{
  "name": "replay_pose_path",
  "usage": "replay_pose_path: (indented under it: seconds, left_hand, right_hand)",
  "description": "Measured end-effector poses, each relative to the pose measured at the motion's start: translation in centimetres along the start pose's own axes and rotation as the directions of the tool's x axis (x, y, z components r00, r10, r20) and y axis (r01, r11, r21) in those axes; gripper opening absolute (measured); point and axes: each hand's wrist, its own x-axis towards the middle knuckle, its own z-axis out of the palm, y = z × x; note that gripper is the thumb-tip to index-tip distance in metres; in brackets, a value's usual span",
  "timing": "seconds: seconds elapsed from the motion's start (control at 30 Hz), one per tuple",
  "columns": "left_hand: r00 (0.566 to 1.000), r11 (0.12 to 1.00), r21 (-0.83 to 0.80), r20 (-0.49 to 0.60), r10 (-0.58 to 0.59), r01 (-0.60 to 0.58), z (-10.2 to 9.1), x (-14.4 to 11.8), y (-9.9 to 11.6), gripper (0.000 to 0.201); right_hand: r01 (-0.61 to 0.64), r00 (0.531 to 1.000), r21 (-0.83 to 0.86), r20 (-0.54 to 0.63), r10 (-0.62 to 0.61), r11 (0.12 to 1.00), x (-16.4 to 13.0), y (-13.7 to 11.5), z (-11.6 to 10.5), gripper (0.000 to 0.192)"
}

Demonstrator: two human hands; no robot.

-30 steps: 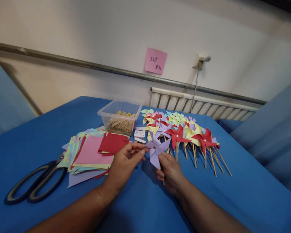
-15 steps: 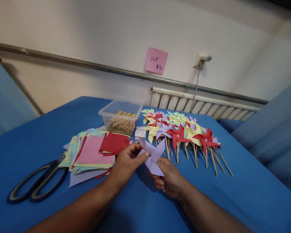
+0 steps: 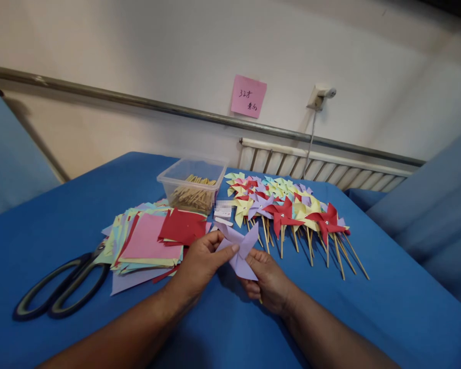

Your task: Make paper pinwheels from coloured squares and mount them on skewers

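Observation:
Both hands hold one purple paper pinwheel (image 3: 241,247) just above the blue table (image 3: 61,215). My left hand (image 3: 200,264) pinches its left blade between thumb and forefinger. My right hand (image 3: 267,279) grips its lower part and the thin wooden stick, whose end pokes out below the fingers. The pinwheel's centre is partly hidden by my left fingertips.
A pile of finished pinwheels on sticks (image 3: 292,210) lies to the right. A stack of coloured paper squares (image 3: 153,238) lies to the left, black scissors (image 3: 61,289) beside it. A clear tub of wooden sticks (image 3: 192,184) stands behind, with a small white box (image 3: 223,211) beside it.
The pinwheel has come down and left, closer to the table, and turned flatter. My left hand has closed on its blade; before, its fingers only reached toward it.

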Motion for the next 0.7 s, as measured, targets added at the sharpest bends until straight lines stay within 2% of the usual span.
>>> replay_pose_path:
  seconds: [0.13, 0.23, 0.33, 0.43, 0.6, 0.7]
  left_hand:
    - [1.0, 1.0, -0.015, -0.017, -0.005, 0.004, -0.1, 0.1, -0.1, 0.023]
    - [0.995, 1.0, -0.016, -0.099, -0.004, 0.002, -0.5, 0.4, 0.0, 0.022]
    - [0.986, 1.0, -0.001, -0.165, 0.001, -0.001, -1.1, 0.8, 0.1, 0.023]
    - [0.984, 1.0, 0.01, -0.179, 0.003, -0.001, -1.3, 1.0, 0.3, 0.023]
    - [0.977, 0.999, 0.025, -0.212, 0.025, -0.02, -1.4, 1.1, 0.7, 0.021]
    - [0.982, 0.999, 0.047, -0.189, 0.025, -0.016, -1.5, 1.2, 0.8, 0.025]
  right_hand:
    - [0.043, 0.999, -0.002, -0.014, -0.043, 0.999, 0.2, 0.2, 0.2, 0.043]
    - [0.115, 0.992, -0.062, -0.048, -0.118, 0.991, 0.7, 0.6, 0.3, 0.043]
    - [0.132, 0.987, -0.16, -0.073, -0.145, 0.978, 1.1, 0.8, 0.2, 0.046]
    - [0.144, 0.983, -0.256, -0.073, -0.167, 0.956, 1.3, 1.0, -0.1, 0.046]
    - [0.235, 0.949, -0.384, -0.11, -0.297, 0.893, 1.6, 1.3, -0.4, 0.035]
    - [0.237, 0.939, -0.439, -0.125, -0.32, 0.867, 1.9, 1.7, -0.6, 0.033]
